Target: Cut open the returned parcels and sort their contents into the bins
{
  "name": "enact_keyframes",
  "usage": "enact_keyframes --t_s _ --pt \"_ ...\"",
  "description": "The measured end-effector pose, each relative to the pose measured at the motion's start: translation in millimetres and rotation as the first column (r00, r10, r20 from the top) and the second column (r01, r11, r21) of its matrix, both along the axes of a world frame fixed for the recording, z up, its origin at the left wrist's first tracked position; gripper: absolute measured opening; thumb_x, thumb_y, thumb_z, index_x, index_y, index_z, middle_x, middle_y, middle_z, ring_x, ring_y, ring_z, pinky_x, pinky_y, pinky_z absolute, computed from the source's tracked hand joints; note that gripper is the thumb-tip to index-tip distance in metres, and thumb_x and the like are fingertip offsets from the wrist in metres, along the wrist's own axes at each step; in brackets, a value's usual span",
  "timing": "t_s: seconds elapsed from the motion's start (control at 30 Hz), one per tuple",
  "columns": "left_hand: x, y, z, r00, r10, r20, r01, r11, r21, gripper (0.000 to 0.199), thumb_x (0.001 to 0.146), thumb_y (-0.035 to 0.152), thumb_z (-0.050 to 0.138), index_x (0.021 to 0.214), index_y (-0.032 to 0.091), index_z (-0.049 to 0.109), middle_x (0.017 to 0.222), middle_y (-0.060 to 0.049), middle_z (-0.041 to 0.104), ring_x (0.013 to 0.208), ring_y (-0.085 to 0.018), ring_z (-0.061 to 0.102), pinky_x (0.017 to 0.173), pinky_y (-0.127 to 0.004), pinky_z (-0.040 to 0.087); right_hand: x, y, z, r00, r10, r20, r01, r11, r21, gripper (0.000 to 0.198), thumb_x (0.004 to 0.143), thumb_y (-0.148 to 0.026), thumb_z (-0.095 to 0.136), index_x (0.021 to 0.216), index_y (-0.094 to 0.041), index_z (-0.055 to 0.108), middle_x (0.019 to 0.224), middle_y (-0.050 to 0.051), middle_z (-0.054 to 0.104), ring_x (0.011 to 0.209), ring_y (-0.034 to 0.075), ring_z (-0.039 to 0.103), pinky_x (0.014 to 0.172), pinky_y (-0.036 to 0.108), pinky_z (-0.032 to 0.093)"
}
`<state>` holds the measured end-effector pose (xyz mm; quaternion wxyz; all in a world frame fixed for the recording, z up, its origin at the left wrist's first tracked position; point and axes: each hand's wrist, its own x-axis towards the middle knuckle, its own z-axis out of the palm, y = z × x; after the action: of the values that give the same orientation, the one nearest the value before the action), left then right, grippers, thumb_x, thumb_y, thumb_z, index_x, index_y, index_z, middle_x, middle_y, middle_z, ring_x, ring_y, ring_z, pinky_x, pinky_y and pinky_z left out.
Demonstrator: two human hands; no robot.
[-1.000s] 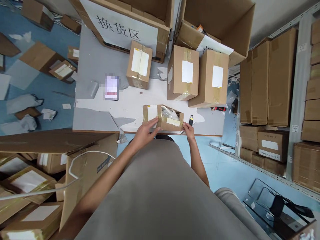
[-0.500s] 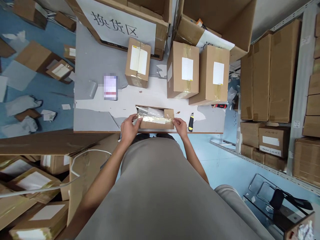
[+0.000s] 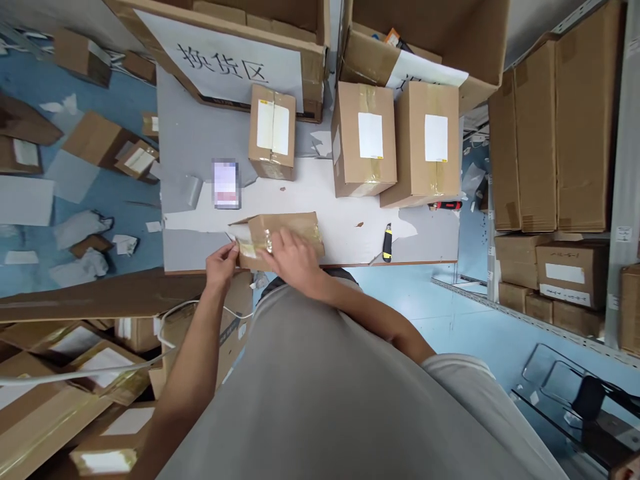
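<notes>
Pinching small carton (image 3: 262, 229) at L end w/ L hand (image 3: 223, 264), R hand (image 3: 296, 261) unclenched on top; prob. light, flexy, grip corners.

1. Table (image 3: 350, 239): small box (image 3: 310, 227) at the front edge, left of centre.
2. Left hand (image 3: 220, 267): at left end of small box. Right hand (image 3: 293, 260): on its top.
3. Knife (image 3: 387, 243): right of small box, near front edge.
4. Flat item (image 3: 227, 183): behind small box, to its left.
5. Single carton (image 3: 273, 133): behind small box. Carton pair (image 3: 363, 133): farther right.
6. Two large boxes (image 3: 313, 80): behind the cartons, side by side.
7. Rack (image 3: 625, 200): right of table.
8. Bin (image 3: 125, 287): before table's left part, parcels (image 3: 113, 420) inside.
</notes>
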<state>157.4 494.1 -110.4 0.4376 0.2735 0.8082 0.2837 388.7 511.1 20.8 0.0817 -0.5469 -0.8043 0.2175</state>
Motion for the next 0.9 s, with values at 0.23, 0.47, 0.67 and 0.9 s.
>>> enact_keyframes --t_s 0.23,0.47,0.67,0.9 --pt "17 -13 -0.4 0.998 0.052 0.020 -0.051 0.999 -0.008 0.048 0.087 0.059 0.075 0.108 0.016 0.079 0.101 -0.015 0.086 0.108 -0.034 0.084 0.103 -0.053 0.072 26 -10 2 1.000 -0.021 0.003 0.021 0.996 -0.086 0.038 0.124 -0.052 0.055 0.127 -0.019 0.073 0.122 0.016 0.082 0.113 0.030 0.080 0.095 0.037 0.067" --pt "78 8 17.7 0.991 -0.125 0.052 0.115 0.981 0.156 0.043 0.088 0.050 0.078 0.115 0.016 0.081 0.122 -0.020 0.088 0.119 -0.036 0.085 0.116 -0.052 0.066 158 12 -58 0.705 -0.644 -0.297 0.538 0.759 -0.367 0.020 0.107 -0.042 0.072 0.112 -0.024 0.078 0.117 0.009 0.082 0.100 0.025 0.081 0.101 0.038 0.067" --pt "106 25 16.3 0.969 -0.231 0.088 0.221 0.969 0.111 0.046 0.086 0.053 0.080 0.115 0.018 0.081 0.114 -0.018 0.088 0.114 -0.037 0.085 0.116 -0.054 0.066 199 -11 -74 0.531 -0.786 -0.317 0.649 0.617 -0.444 0.034 0.098 -0.056 0.075 0.106 -0.023 0.081 0.113 0.011 0.085 0.098 0.027 0.080 0.101 0.041 0.068" --pt "73 147 7.0 0.997 -0.061 -0.050 0.069 0.984 0.165 0.073 0.098 0.054 0.076 0.157 0.012 0.060 0.158 -0.030 0.069 0.150 -0.039 0.071 0.131 -0.056 0.055 211 -7 -67 0.549 -0.787 -0.281 0.671 0.615 -0.414 0.038 0.100 -0.054 0.075 0.119 -0.022 0.084 0.126 0.015 0.086 0.107 0.029 0.082 0.106 0.046 0.069"
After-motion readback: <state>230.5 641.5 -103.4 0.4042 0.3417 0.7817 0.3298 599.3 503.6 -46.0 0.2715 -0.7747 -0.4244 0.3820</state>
